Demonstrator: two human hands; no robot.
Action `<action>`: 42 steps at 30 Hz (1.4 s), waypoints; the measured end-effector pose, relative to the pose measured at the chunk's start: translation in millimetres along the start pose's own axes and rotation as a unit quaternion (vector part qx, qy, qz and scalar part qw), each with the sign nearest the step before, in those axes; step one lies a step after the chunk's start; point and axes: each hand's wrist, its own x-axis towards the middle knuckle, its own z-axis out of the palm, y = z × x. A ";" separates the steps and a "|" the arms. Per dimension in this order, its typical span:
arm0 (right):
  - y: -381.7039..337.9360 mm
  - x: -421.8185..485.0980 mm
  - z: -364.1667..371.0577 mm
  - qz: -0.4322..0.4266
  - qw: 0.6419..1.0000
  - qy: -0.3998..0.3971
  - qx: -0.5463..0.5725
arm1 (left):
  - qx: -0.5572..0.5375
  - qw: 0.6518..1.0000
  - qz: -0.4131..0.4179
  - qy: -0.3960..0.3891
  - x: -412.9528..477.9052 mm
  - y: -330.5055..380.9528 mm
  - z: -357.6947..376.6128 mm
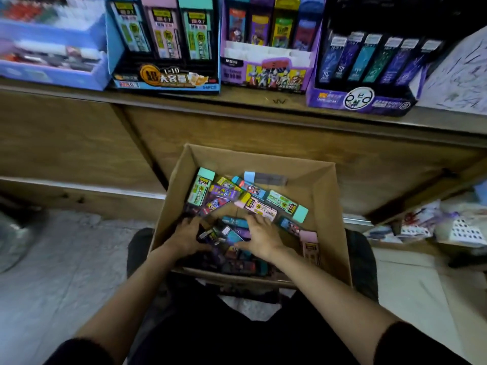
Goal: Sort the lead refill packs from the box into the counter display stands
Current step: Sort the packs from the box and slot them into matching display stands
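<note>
Lots left to move, judging by the heap of lead refill packs (237, 196) lying jumbled in the box (324, 185) on the near side, down between the knees. Digging in two-handed: gripping a small dark bundle with the left hand (188, 237), fingers curled round it; spreading the right hand (259, 237) over teal and purple packs, pinching or merely pressing, impossible to tell. Looking up at the table (263, 102) on the far side: blue stand (163, 80) at left showing three filled columns, purple cartoon stand (266, 72) in the middle partly stocked with white dividers showing, dark purple stand (366, 98) at right carrying a row of packs. Also passing a blue tray (52, 72) far left and loose clutter (434, 225) low right. Facing mixed designs lying crosswise, so probably needing sorting first; seeing nothing blocking the reach up.
</note>
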 end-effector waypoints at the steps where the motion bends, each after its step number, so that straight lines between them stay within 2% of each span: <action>1: -1.6 3.0 1.9 0.005 1.000 -0.002 -0.010 | 0.007 1.000 0.005 -0.007 0.5 -1.0 0.7; 5: 0.0 7.8 6.4 0.035 0.999 -0.025 0.010 | 0.047 0.998 0.030 -0.021 2.4 0.0 2.0; 12: 19.1 7.9 -4.0 0.059 0.992 -0.030 0.110 | 0.042 0.996 0.077 -0.015 3.3 6.5 3.0; 15: 30.7 4.5 -7.2 0.045 0.989 -0.063 0.126 | 0.005 0.995 0.093 0.027 2.2 12.2 0.7; 19: 43.6 -4.3 -7.9 0.029 0.992 -0.034 0.115 | -0.027 0.979 0.181 0.090 4.4 30.7 -4.8; 23: 50.4 -10.6 -8.9 -0.001 0.992 -0.026 0.125 | 0.074 0.963 0.257 0.010 11.0 61.3 3.9; 26: 53.4 -13.1 -7.5 -0.021 0.989 -0.039 0.143 | 0.122 0.957 0.254 -0.066 18.2 78.3 18.7; 30: 61.9 -12.6 -7.8 0.011 0.988 -0.046 0.147 | 0.184 0.949 0.244 -0.074 27.6 87.5 25.7; 34: 74.7 -15.5 -8.4 0.021 0.988 -0.051 0.145 | 0.171 0.949 0.242 -0.106 30.4 85.4 29.8; 38: 76.7 -19.6 -4.7 0.005 0.989 -0.055 0.140 | 0.134 0.960 0.223 -0.102 31.1 81.0 34.0; 42: 73.4 -19.7 -3.8 0.014 0.977 -0.028 0.210 | 0.098 0.969 0.207 -0.089 34.2 75.6 34.1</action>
